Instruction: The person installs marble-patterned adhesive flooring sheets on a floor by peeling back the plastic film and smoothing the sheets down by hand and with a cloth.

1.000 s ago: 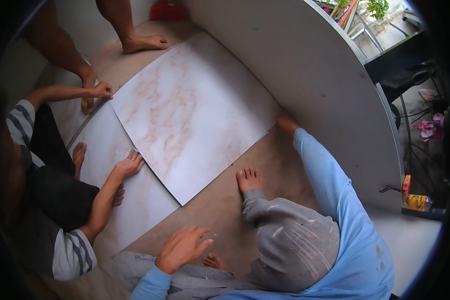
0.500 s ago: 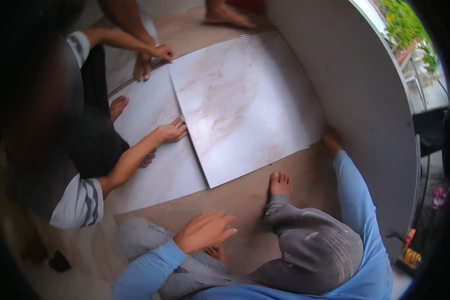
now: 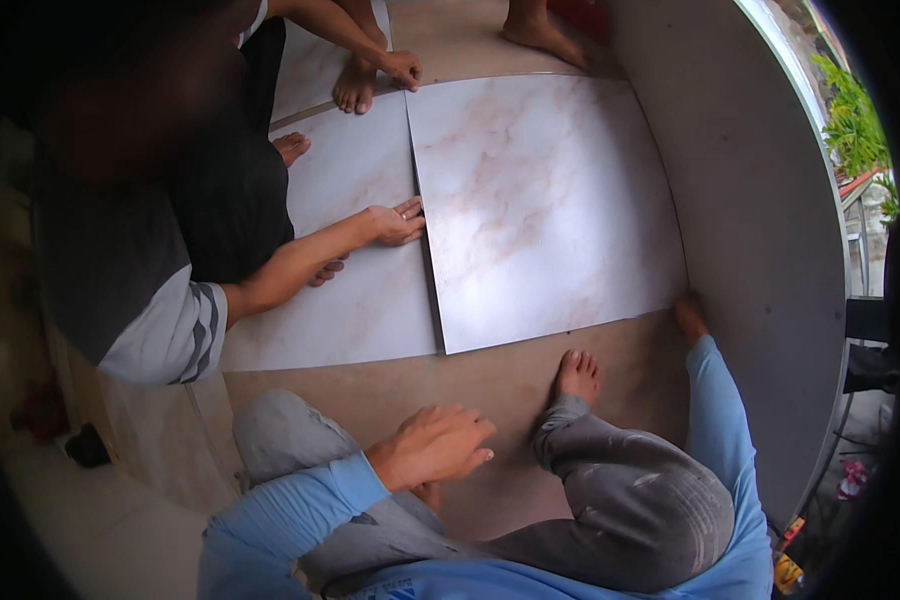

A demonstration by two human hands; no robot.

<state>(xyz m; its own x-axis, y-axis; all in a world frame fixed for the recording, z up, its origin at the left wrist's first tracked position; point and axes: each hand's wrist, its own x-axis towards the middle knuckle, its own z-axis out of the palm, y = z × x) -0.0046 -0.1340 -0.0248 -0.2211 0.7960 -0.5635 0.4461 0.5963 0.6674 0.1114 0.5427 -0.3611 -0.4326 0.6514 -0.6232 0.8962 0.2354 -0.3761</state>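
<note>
My right hand (image 3: 690, 315) is down at the near right corner of the marbled tile (image 3: 560, 200), close against the grey wall (image 3: 760, 230); its fingers are mostly hidden, so I cannot tell whether they are clamped on the edge or only resting there. My left hand (image 3: 435, 445) holds nothing: it hangs back up, in front of my bent knee (image 3: 285, 430), fingers loosely stretched and close to one another, well apart from the tile.

The tile lies ahead of me, white with brownish veining, its right edge running along the foot of the wall. Its left edge borders a second tile (image 3: 340, 300) of the same pattern, with a dark line between them that widens toward me. My bare foot (image 3: 578, 375) stands just short of its near edge, on the brown floor (image 3: 515, 500).

On my left a co-worker crouches. One hand (image 3: 398, 222) of theirs is turned palm up, fingertips at the tile's left edge; the other hand (image 3: 402, 68) is at the far left corner. Beyond, someone's bare feet (image 3: 355, 85) stand near the far edge, with a red object (image 3: 582, 15) behind. Past the wall, on the right, there are green leaves (image 3: 855, 120).
</note>
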